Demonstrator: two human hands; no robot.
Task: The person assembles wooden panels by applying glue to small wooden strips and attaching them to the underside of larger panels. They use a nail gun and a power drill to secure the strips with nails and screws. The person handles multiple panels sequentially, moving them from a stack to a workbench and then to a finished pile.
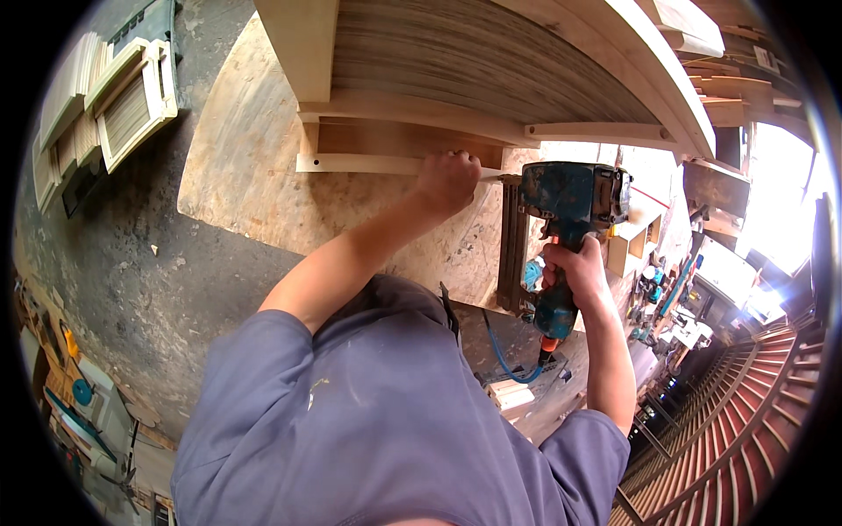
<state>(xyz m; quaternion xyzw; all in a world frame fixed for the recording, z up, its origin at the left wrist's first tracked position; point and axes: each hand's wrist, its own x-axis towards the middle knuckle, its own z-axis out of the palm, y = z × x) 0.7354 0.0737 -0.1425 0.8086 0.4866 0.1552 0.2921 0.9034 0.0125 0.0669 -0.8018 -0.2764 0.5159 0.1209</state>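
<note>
My right hand (581, 270) is wrapped round the handle of a dark teal air nail gun (561, 197). The gun's nose points left, and its long magazine (511, 250) runs down toward me. A blue air hose (509, 368) joins the handle's base at an orange fitting. Just left of the nose, my left hand (450, 182) is closed over a pale wooden rail (368, 164) near its right end. That rail belongs to the lower side of a wooden frame with a grain-patterned panel (456, 61). The nose tip meets the rail's end area; exact contact cannot be made out.
The frame rests on a worn plywood-topped bench (237, 167). Stacked wooden frames (114, 110) lean at the far left on the grey floor (140, 280). Tools and wooden boxes (636, 241) lie to the right, before rows of slatted pieces (737, 430). Timber is piled at the upper right.
</note>
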